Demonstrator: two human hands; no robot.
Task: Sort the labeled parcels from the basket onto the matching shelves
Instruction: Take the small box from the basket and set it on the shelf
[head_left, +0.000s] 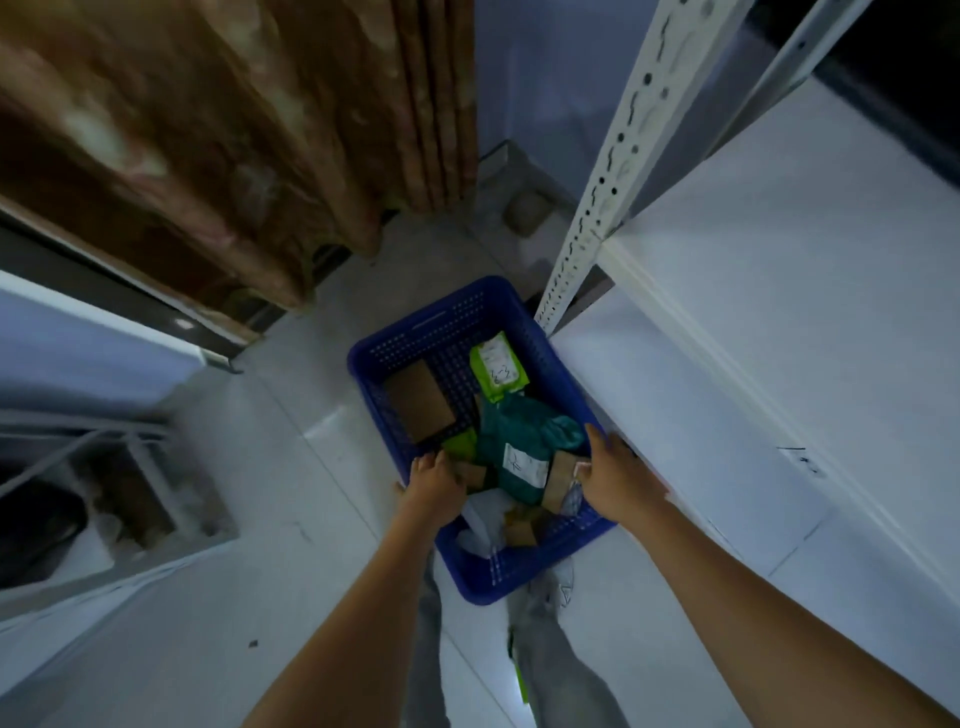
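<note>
A blue perforated basket (447, 317) stands on the floor below me. Inside lie a flat brown box (421, 400), a light green parcel (496, 366) with a white label, a teal bag (519, 436) with a white label, small brown boxes (560, 478) and a white bag (483, 525). My left hand (434, 480) grips the basket's left rim, fingers curled over it. My right hand (615, 480) grips the right rim, thumb along the outside. The white shelves (779, 312) rise just right of the basket.
A perforated white shelf post (613, 171) stands by the basket's far right corner. A brown curtain (234, 156) hangs at the back left. A low white unit (130, 509) sits on the left. My legs are under the basket's near end.
</note>
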